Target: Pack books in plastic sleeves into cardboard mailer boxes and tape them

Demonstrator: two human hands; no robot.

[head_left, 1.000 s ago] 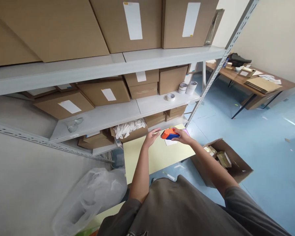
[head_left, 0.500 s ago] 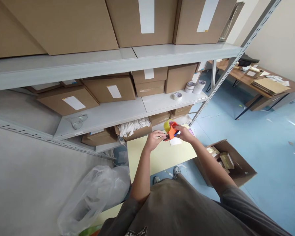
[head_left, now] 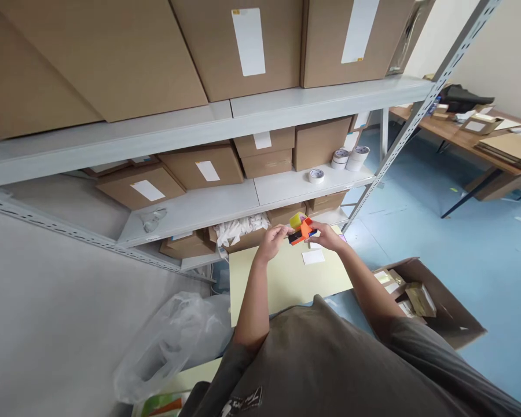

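An orange tape dispenser (head_left: 304, 230) with a roll of yellow tape (head_left: 296, 220) on it is held above a pale yellow tabletop (head_left: 269, 278). My right hand (head_left: 329, 237) is closed around its right side. On the other side, my left hand (head_left: 272, 242) has its fingers pinched together beside the dispenser's dark front end. What lies between those left fingertips is too small to make out. A white card (head_left: 313, 256) lies on the tabletop below the dispenser, and another white piece is partly hidden behind it.
Metal shelving (head_left: 191, 202) with cardboard boxes (head_left: 323, 142) and white tape rolls (head_left: 316, 176) stands ahead. An open carton (head_left: 455, 313) holding small boxes is at right. A clear plastic bag (head_left: 173, 341) lies at left. Behind, a brown table (head_left: 454, 136) bears boxes.
The dispenser has turned in my right hand, and its dark front end shows more. My left fingers have shifted slightly up and away from that end. The camera view has moved.
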